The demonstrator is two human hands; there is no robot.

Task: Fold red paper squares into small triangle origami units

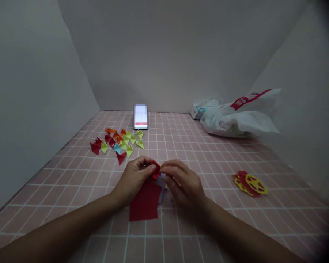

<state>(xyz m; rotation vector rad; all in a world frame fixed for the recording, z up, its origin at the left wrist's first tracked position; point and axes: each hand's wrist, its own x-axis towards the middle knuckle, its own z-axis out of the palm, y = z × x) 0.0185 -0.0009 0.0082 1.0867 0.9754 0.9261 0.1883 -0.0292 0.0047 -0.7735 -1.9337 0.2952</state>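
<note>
Between thumb and fingers, my left hand (134, 178) pinches a small folded piece of red paper (156, 171). My right hand (184, 184) has its fingers curled at the right edge of the same piece, though its thumb tip is partly hidden. Below the hands lies a flat red paper sheet (144, 204) on the tiled-pattern surface. Strips of purple paper (161, 194) show beside it, partly covered by the hands. Farther off to the left sits a group of small folded paper figures (121, 158) in red, orange, yellow-green and blue.
A phone (140, 117) with a lit screen stands near the back wall. At the back right is a white plastic bag (230, 122) beside a small box (194, 111). Red and yellow cut-out shapes (252, 183) lie at the right. Walls rise on three sides.
</note>
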